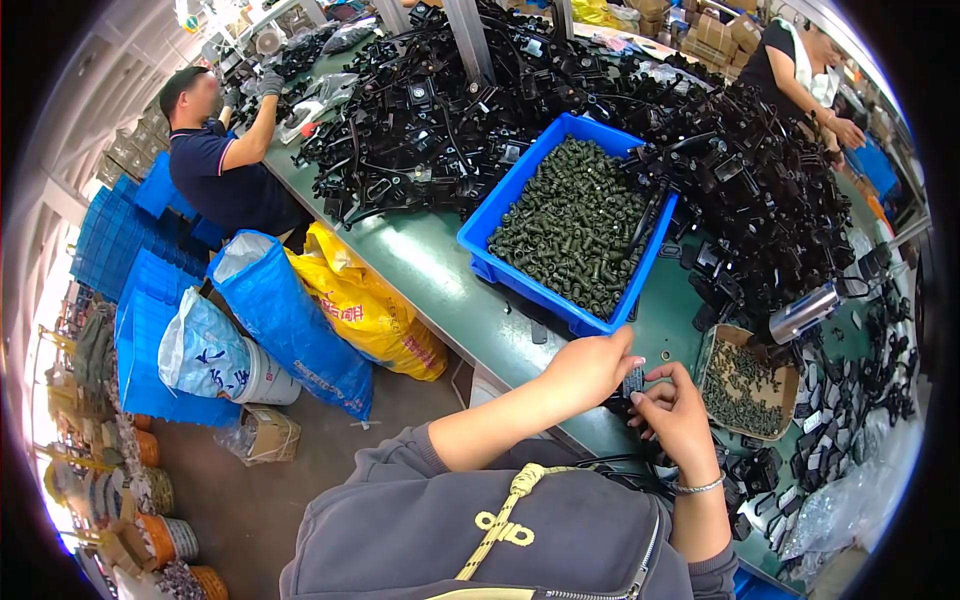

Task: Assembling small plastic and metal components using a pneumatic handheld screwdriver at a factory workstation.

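Near the table's front edge, my left hand [592, 372] and my right hand [676, 412] meet over a small black part [634, 382]. The fingers of both hands are closed on it and cover much of it, so its exact kind does not show. Just beyond my hands stands a blue plastic bin [487, 266] filled with dark green, stubby fittings [575, 225]. To the right of my right hand is a shallow tray [790, 405] with many small screws [738, 375]. A silver cylindrical tool [806, 312] hangs over the table beyond the tray.
Black assemblies [420, 130] are heaped across the far table [420, 255]. Flat black pieces [830, 430] and clear plastic film [850, 500] lie at right. Blue [290, 310] and yellow [370, 310] sacks stand left of the table. Co-workers [225, 150] stand far left and far right.
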{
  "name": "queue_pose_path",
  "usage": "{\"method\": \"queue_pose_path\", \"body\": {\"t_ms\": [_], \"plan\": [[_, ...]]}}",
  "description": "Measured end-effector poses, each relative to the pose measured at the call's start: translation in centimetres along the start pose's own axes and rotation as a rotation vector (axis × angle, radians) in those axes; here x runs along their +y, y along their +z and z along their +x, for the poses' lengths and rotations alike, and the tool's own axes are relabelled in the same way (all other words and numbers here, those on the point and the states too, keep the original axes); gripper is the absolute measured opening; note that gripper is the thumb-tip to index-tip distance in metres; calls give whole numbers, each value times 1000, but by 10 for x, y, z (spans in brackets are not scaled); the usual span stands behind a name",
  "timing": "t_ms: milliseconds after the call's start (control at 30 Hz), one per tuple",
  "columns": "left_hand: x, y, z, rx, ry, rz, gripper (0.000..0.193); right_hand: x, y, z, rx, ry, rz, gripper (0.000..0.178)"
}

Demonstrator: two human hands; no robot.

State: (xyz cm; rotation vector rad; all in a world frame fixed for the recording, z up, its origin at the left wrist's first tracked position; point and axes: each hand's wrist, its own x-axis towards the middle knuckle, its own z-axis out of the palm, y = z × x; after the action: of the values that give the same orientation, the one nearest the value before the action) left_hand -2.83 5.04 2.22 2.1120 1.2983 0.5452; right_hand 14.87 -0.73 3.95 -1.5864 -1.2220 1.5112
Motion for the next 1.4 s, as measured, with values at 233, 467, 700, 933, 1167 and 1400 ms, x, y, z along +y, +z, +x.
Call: {"method": "queue_pose_path", "body": {"t_ms": [233,467,700,933,1167,1400], "plan": [[-8,24,-3,41,77,-403,23,5,-5,-5,29,38,73,36],[-35,37,2,-128,-77,-830,29,-2,9,-17,196,-120,-171,38],[-35,34,-7,-104,-100,-808,32,11,-52,-64,1116,-897,-142,54],[-40,36,-8,-137,-89,-959,35,-2,-112,-49,519,-589,302,61],[-43,33,-14,-216,-96,-1086,34,4,-98,-11,79,-641,447,63],[-47,40,-11,-227,-115,-1095,26,-32,-41,2,-124,-563,619,58]]}}
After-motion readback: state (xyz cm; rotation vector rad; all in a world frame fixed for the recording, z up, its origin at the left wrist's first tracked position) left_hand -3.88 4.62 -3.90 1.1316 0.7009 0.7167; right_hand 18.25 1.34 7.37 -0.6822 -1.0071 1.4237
